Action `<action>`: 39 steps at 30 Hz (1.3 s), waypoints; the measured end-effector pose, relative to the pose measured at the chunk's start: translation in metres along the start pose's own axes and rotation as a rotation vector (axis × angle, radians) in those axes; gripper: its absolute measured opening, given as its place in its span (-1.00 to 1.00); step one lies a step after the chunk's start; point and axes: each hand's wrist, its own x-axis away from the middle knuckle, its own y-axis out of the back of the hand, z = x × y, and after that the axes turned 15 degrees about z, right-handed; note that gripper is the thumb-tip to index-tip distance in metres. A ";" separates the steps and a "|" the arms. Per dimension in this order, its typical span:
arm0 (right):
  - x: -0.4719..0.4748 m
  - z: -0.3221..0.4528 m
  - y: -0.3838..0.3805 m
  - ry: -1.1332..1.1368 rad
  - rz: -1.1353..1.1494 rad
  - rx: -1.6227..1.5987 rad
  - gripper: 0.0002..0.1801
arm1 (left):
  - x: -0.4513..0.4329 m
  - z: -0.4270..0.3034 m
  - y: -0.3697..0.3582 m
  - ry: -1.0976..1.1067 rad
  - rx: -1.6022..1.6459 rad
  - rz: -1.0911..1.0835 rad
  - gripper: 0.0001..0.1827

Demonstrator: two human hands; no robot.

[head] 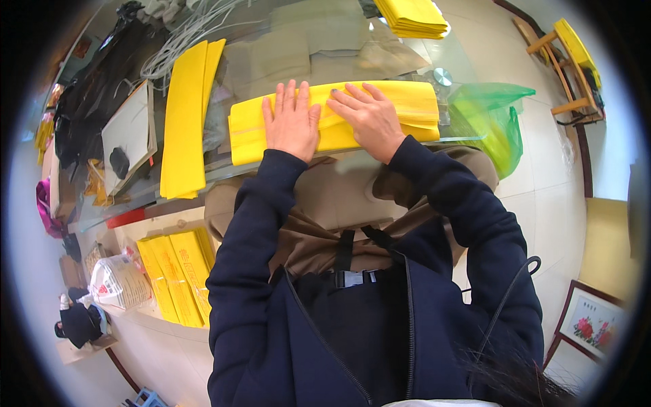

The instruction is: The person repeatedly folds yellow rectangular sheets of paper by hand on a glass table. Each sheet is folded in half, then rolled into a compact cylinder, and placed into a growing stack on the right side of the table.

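Observation:
A folded stack of yellow sheets [333, 135], paper or cloth, lies along the near edge of a glass table [244, 168]. My left hand [292, 124] rests flat on its left half, palm down, fingers somewhat apart. On the right half lies my right hand [368, 119], fingers spread and slightly bent, pointing up and to the left. Neither hand grips anything that shows. Left of the stack, a second set of long yellow folded sheets [184, 122] lies at a slant. Another yellow folded pile [414, 18] sits at the far side of the table.
Black plastic [84, 102], white cords [178, 38] and a white pad [129, 132] lie at the left. A green plastic bag [501, 122] is by the table's right edge. Yellow packets [175, 274] stand on a wooden surface at lower left, near a seated person [81, 320]. A wooden stool [569, 71] is at upper right.

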 end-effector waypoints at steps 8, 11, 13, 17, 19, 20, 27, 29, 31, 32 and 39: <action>0.011 -0.002 0.002 -0.079 0.005 -0.037 -0.52 | 0.001 0.000 -0.001 -0.006 -0.026 -0.023 -0.43; 0.013 -0.003 0.005 -0.102 0.042 -0.076 -0.50 | 0.000 0.000 -0.002 0.001 -0.062 -0.040 -0.43; 0.012 0.001 0.007 -0.112 0.048 -0.176 -0.48 | 0.000 0.000 -0.002 -0.001 -0.060 -0.046 -0.44; -0.003 0.025 0.004 -0.067 -0.016 -0.353 -0.42 | 0.002 0.000 -0.001 -0.035 -0.024 -0.038 -0.45; -0.017 0.038 -0.004 -0.067 -0.047 -0.311 -0.41 | 0.003 0.001 0.001 -0.046 -0.058 -0.014 -0.41; -0.024 0.043 -0.009 -0.086 -0.056 -0.270 -0.41 | 0.004 0.001 0.002 -0.041 -0.093 0.007 -0.37; -0.038 0.040 -0.030 -0.192 -0.039 -0.206 -0.39 | 0.003 -0.002 0.004 0.000 -0.071 0.048 -0.33; -0.036 0.037 -0.031 -0.204 -0.015 -0.186 -0.37 | 0.003 -0.002 0.003 -0.006 -0.053 0.020 -0.38; -0.034 0.035 -0.032 -0.198 -0.007 -0.166 -0.36 | 0.003 -0.002 0.001 -0.007 -0.048 -0.008 -0.42; -0.033 0.035 -0.032 -0.213 0.017 -0.126 -0.35 | 0.004 -0.003 0.001 -0.005 -0.053 -0.021 -0.44; -0.009 0.011 -0.028 -0.339 0.041 -0.034 -0.28 | 0.008 0.006 -0.001 0.071 -0.130 -0.029 -0.41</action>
